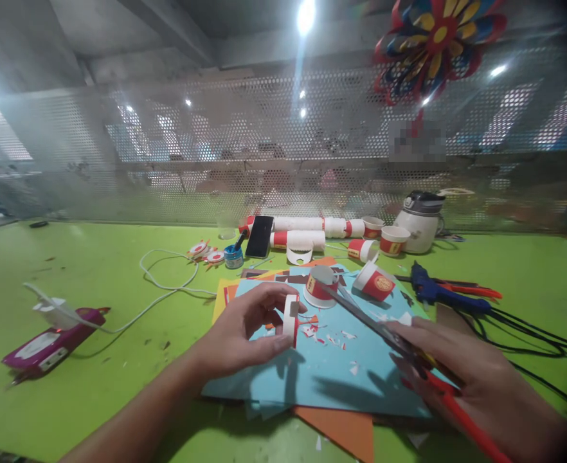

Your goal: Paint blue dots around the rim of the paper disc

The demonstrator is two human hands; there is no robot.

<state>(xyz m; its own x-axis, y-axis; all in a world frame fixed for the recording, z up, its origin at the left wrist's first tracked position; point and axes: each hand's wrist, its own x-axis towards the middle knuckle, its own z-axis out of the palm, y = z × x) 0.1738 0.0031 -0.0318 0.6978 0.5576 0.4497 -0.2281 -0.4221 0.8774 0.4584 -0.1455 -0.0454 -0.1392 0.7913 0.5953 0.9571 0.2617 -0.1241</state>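
Note:
My left hand (245, 334) pinches a small white-and-red cut piece of paper cup (290, 319) between thumb and fingers, above a light blue paper sheet (322, 382). In my right hand (471, 366) is a pair of scissors (368, 321) with red handles, blades pointing up and left. The blade tips overlap the view of a paper cup (318, 292) standing upside down on the sheet; whether they touch it I cannot tell. Another cup (374, 283) lies tilted to its right. Red and white paper scraps (312, 331) are scattered between my hands.
A blue glue gun (450, 297) and its black cables lie at the right. Behind are a phone (260, 236), a blue jar (234, 256), stacked paper cups (297, 240) and a white jug (414, 226). At left, a purple power strip (54, 344) has a white cable.

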